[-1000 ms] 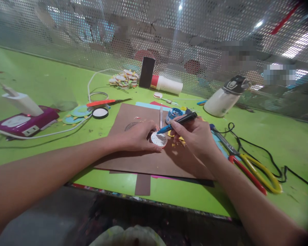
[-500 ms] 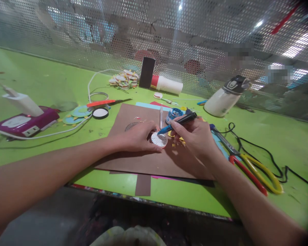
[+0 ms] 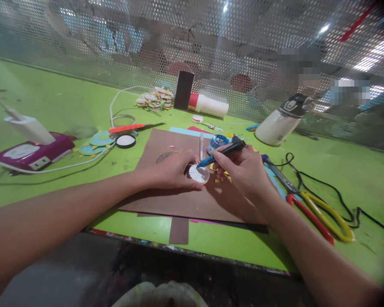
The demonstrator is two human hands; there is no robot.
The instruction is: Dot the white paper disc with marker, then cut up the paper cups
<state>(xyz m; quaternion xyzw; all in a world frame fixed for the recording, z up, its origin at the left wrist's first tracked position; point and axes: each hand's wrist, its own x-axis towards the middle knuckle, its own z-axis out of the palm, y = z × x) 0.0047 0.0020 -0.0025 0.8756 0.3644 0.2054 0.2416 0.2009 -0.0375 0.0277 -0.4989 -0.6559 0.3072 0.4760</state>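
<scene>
Between the thumb and fingers of my left hand [image 3: 177, 171] is a small white disc [image 3: 199, 174] with rows of dark marks on its face and a reddish edge. My right hand [image 3: 246, 170] grips a marker pen [image 3: 224, 152] with a blue front and a black rear part. Its tip touches the disc near the upper left of the face. Both hands rest over a brown board [image 3: 185, 202]. Just beyond them lie a clear pen-like stick [image 3: 201, 146] and a blue roll of tape [image 3: 218, 142]. Yellow scraps [image 3: 222, 175] are scattered beside my right fingers.
Scissors [image 3: 320, 213] with red and yellow handles lie at right, near a black cord [image 3: 326, 183]. A white bottle [image 3: 278, 123] stands behind. A purple power strip [image 3: 32, 153], a red-handled knife [image 3: 128, 128], a phone [image 3: 183, 90] and a white cup [image 3: 211, 106] occupy the green table.
Hardly anything differs. The whole view has shifted very slightly; both hands keep their hold, and the marker tip stays at the same part of the disc.
</scene>
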